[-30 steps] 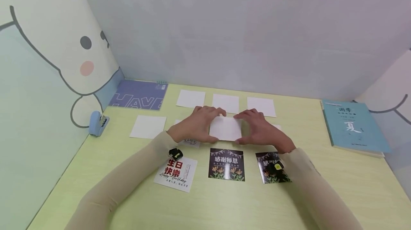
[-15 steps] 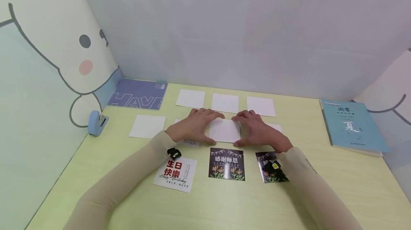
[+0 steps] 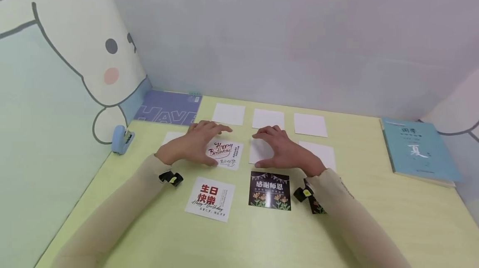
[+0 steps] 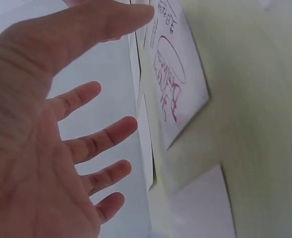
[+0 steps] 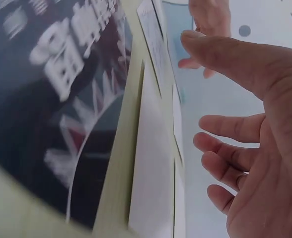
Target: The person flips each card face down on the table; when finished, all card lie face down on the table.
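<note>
The green table (image 3: 374, 201) carried cards in neat rows, probably for sorting. My left hand (image 3: 194, 145) hovered with fingers (image 4: 94, 144) spread over the Happy Birthday card (image 3: 224, 154), holding nothing. My right hand (image 3: 280, 153), also spread, was over the blank white card (image 3: 258, 151) beside it.

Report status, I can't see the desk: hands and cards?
Left hand open over Happy Birthday card. Right hand open over blank card. Nothing in the way.
</note>
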A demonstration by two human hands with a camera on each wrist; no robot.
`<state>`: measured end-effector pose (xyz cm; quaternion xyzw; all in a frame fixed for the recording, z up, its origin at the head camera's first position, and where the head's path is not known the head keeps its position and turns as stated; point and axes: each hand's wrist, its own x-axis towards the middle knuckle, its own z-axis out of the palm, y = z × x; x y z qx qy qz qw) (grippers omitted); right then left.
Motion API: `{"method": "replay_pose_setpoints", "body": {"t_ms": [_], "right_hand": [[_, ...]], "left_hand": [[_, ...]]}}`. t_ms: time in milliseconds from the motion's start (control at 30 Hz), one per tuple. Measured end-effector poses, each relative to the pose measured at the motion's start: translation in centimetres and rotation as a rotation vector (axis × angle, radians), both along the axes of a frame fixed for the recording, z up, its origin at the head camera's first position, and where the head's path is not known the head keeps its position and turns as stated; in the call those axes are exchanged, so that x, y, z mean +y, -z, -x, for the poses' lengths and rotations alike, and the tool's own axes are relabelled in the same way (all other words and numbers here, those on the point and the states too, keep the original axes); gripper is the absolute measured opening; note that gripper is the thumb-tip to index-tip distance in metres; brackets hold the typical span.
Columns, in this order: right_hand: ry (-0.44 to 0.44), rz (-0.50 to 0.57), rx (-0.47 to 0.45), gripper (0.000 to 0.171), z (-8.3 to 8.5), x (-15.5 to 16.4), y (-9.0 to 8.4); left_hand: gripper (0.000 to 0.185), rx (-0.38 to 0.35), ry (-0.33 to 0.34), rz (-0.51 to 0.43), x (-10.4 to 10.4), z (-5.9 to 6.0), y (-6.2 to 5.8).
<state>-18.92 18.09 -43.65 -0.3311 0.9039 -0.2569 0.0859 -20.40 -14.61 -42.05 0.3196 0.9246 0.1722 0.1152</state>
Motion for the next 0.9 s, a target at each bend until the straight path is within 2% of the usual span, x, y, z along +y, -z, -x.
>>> {"method": "replay_pose_setpoints", "body": {"t_ms": [167,333,533,767,900], "right_hand": [[-0.01,-0.002,-0.011,0.085,0.1,-1.5,0.0],[-0.018,-0.016,-0.027,0.084,0.3,-2.8,0.2],[-0.029,-0.028,-0.039,0.087,0.6,-4.4,0.1],[-0.025,-0.13,-0.068,0.099,0.9,-6.5,0.1],[-0.018,-0.166,-0.027,0.101,0.8,-7.1,0.3]], "left_hand": [[0.104,-0.038,-0.003,0.03,-1.0,-0.2,0.4],[0.092,-0.089,0.013,0.054,-0.5,0.7,0.8],[0.091,-0.109,0.019,0.085,-0.5,1.1,0.5],[0.093,-0.11,-0.014,0.052,-1.4,0.7,0.5],[0.093,-0.108,-0.018,0.022,-1.7,0.5,0.7]]}}
